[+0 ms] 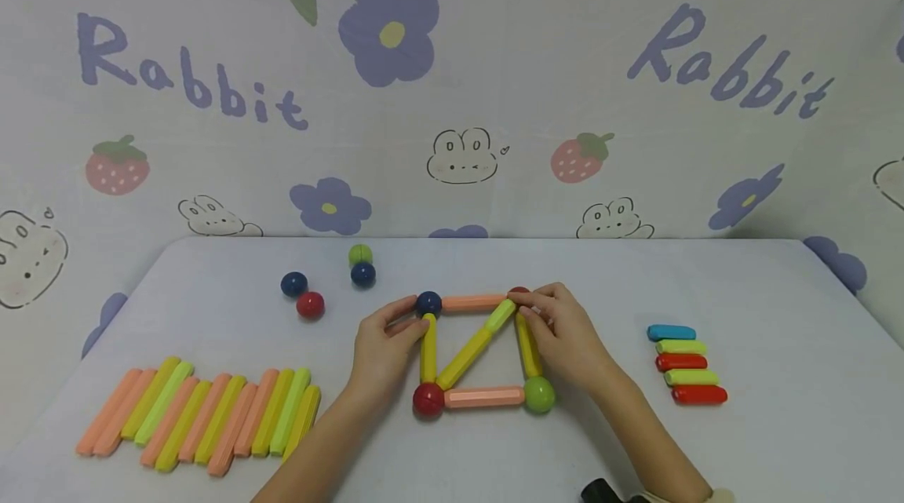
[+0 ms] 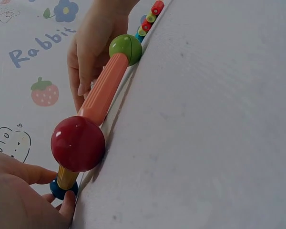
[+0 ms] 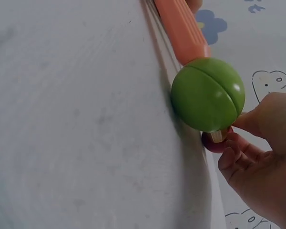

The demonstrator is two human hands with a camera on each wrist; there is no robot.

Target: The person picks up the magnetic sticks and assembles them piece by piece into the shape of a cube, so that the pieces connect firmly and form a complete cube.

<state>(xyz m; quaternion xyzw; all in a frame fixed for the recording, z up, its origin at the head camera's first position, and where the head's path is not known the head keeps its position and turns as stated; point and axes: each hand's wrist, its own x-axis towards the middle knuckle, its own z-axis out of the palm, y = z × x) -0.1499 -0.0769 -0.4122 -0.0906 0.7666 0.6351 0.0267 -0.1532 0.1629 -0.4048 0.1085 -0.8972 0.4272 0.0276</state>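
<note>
A four-sided frame of rods and balls lies flat on the table. Its corners are a blue ball [image 1: 428, 304], a red ball [image 1: 428, 400], a green ball [image 1: 540, 394] and a far red ball mostly hidden by fingers. Salmon rods [image 1: 484, 398] form the near and far sides, yellow rods [image 1: 428, 350] the left and right. A diagonal, yellow then lime rod [image 1: 475, 348], runs from the near red ball to the far one. My left hand [image 1: 387, 346] pinches the blue ball corner. With thumb and fingers, my right hand [image 1: 565, 334] grips the far red ball [image 3: 214, 143] corner.
Several salmon, yellow and lime rods [image 1: 229, 417] lie in a row at left. Loose blue, red and green balls [image 1: 311, 305] sit at the back left. Several short blue, lime and red rods [image 1: 688, 362] are stacked at right. A black object [image 1: 600, 490] shows at the front edge.
</note>
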